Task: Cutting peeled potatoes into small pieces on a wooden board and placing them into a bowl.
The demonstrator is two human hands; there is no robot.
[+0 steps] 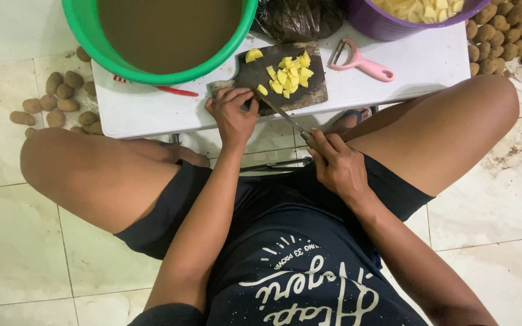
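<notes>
A dark cutting board (297, 90) lies on a low white table (146, 108) and carries a heap of yellow potato cubes (290, 73). My left hand (232, 113) rests at the board's near left corner, fingers curled over something hidden under them. My right hand (333, 162) grips the handle of a knife (282, 113), whose blade slants up to the board beside my left fingers. One cube (262, 89) lies just past the blade tip.
A green tub (86, 27) of brown water stands at the back left, a purple bowl (382, 24) of cut potato at the back right, a dark plastic bag (297, 18) between them. A pink peeler (364, 63) lies on the table. Unpeeled potatoes (55, 99) sit on the tiled floor at both sides.
</notes>
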